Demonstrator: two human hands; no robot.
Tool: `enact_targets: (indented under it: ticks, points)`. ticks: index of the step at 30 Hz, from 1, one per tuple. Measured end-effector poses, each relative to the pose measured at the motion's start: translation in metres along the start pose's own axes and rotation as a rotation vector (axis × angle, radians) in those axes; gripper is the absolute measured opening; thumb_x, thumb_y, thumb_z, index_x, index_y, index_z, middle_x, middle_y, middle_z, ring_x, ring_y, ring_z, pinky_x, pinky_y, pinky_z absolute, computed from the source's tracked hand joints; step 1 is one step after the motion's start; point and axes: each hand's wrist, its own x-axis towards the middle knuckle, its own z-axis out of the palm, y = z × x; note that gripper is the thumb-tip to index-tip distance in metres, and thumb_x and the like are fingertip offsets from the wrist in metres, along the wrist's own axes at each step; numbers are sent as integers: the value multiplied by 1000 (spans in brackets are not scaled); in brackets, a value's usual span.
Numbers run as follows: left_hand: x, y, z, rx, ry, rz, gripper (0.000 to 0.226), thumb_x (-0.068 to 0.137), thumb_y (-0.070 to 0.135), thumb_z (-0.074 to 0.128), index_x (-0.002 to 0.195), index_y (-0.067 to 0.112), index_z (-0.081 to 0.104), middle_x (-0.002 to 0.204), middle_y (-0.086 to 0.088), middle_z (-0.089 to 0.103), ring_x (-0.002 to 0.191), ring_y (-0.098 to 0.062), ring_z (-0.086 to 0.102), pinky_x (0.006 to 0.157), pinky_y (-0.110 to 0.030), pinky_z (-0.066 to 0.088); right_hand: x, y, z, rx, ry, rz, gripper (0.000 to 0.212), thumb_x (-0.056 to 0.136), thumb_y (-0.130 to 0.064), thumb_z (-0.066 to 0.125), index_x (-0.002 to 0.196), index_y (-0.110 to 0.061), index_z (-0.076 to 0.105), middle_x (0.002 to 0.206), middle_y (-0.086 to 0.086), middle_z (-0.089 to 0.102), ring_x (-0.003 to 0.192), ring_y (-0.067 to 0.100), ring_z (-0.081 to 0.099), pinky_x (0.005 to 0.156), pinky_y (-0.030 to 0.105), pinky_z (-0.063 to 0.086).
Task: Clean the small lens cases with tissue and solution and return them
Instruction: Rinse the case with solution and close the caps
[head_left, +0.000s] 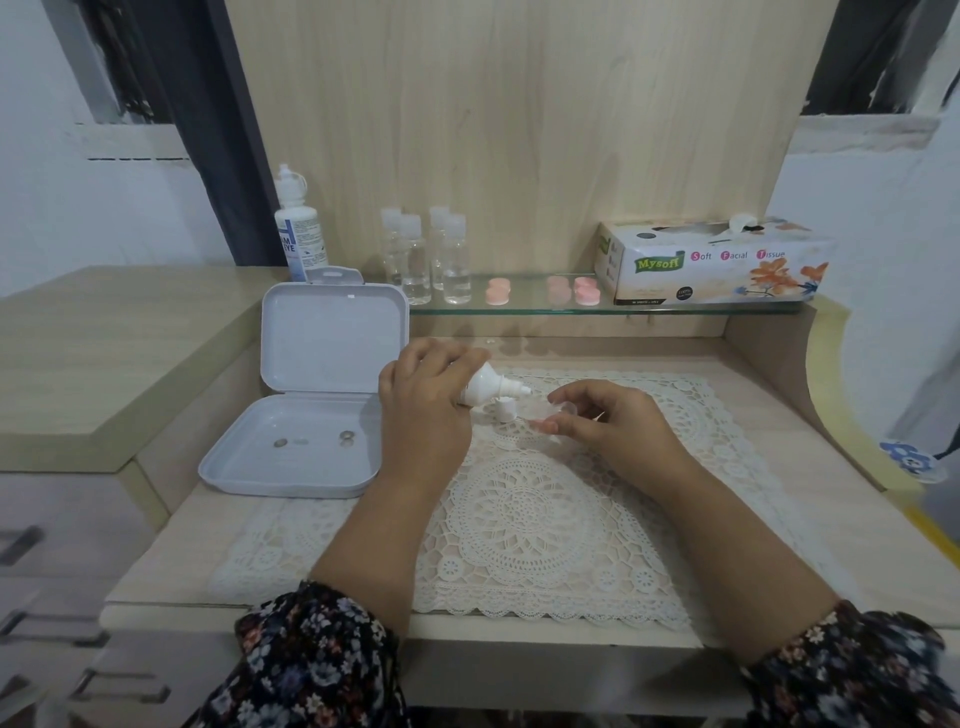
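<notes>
We hold the small solution bottle (485, 391) tilted in our left hand (423, 410), fingers curled round its body and nozzle aimed at the clear lens case (540, 410), which our right hand (613, 421) pinches by its rim above the lace mat (519, 519) on the counter (779, 545). The case looks light, stiff and likely slippery once wet, so we judge a rim pinch safest. The bottle seems soft enough to squeeze gently at mid-body.

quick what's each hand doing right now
Left hand: grips small white dropper bottle, tilted.
Right hand: pinches small clear lens case.
</notes>
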Motion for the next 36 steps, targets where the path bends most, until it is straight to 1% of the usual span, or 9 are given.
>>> enact_targets:
  ticks: [2, 6, 11, 18, 22, 26, 30, 36]
  points:
    - [0, 0, 0, -1, -5, -6, 60, 59, -10, 68, 109, 23, 69, 106, 7, 64, 109, -20, 46, 89, -36, 26, 0, 1, 0, 1, 2, -1, 20, 75, -29, 80, 91, -31, 69, 85, 7, 68, 61, -1, 52, 60, 12, 44]
    - [0, 1, 0, 2, -9, -3, 61, 58, -11, 69, 109, 23, 69, 106, 7, 64, 109, -20, 45, 89, -37, 26, 1, 2, 0, 0, 3, 8, 21, 74, -31, 80, 92, -31, 70, 87, 5, 69, 65, 1, 54, 63, 14, 46]
    - [0, 0, 0, 4, -11, -2, 60, 57, -11, 71, 107, 23, 69, 104, 6, 65, 108, -22, 47, 88, -38, 28, 1, 2, 0, -7, 1, 3, 23, 74, -30, 80, 96, -27, 71, 88, 6, 69, 63, -2, 53, 61, 11, 44]
    - [0, -1, 1, 3, -20, -13, 56, 60, -8, 72, 107, 22, 70, 104, 6, 65, 109, -22, 48, 89, -37, 26, 1, 3, 0, -21, -2, 2, 21, 75, -31, 80, 94, -30, 70, 89, 9, 68, 64, 1, 53, 62, 13, 45]
    - [0, -1, 0, -10, -19, -15, 56, 60, -8, 72, 107, 21, 70, 103, 6, 66, 109, -24, 49, 88, -37, 27, 1, 2, 0, -13, -2, 5, 22, 75, -30, 80, 95, -28, 71, 88, 7, 69, 62, -2, 52, 61, 13, 45]
    - [0, 0, 0, -6, -16, -9, 56, 59, -9, 71, 106, 21, 70, 104, 6, 66, 109, -22, 47, 88, -37, 26, 0, 1, 0, -8, -3, 7, 22, 75, -29, 80, 95, -28, 71, 87, 5, 69, 62, -2, 52, 60, 13, 45]
    - [0, 2, -1, -1, -14, -5, 58, 57, -10, 71, 105, 21, 69, 104, 7, 65, 108, -21, 46, 88, -38, 27, 1, 2, 0, -21, 0, 4, 21, 75, -30, 80, 93, -30, 70, 88, 8, 68, 61, -2, 51, 59, 13, 44]
    - [0, 2, -1, 7, -6, 8, 57, 58, -10, 70, 106, 21, 68, 104, 6, 65, 108, -25, 50, 88, -37, 27, 1, 2, 1, -17, -1, 3, 22, 74, -31, 80, 93, -30, 70, 87, 7, 68, 61, -3, 51, 60, 11, 44]
